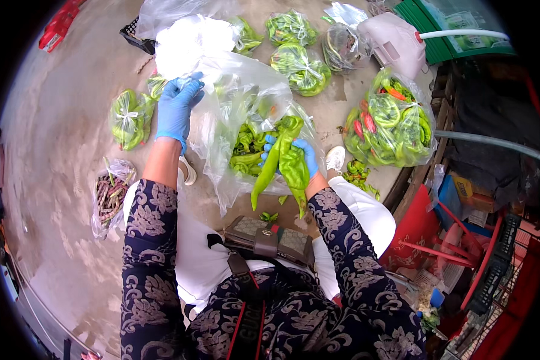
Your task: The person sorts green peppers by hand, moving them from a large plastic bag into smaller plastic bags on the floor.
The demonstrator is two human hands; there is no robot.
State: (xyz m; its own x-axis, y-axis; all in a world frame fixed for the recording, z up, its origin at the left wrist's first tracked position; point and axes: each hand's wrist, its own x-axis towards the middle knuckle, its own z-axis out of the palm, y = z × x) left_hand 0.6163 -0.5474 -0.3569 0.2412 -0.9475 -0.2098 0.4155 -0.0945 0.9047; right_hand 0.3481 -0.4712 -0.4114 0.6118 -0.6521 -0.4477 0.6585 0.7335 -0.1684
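My left hand (pixel 178 108), in a blue disposable glove, pinches the edge of a thin clear plastic bag at the upper left. My right hand (pixel 307 155), gloved the same way, holds a few long green peppers (pixel 285 157) that hang point down over the bag's near side. Below and between my hands, a large clear plastic bag (pixel 216 148) lies spread open on the ground. More green peppers (pixel 247 155) lie inside it. A bright white bundle of plastic bags (pixel 193 42) is just beyond my left hand; glare hides its detail.
Tied bags of green peppers (pixel 301 67) stand ahead, and another (pixel 132 118) at left. A bag of long beans (pixel 112 193) lies nearer. At right are a big bag of mixed peppers (pixel 389 119), loose peppers (pixel 360 177), a plastic jug (pixel 393 45) and a green crate (pixel 420 27).
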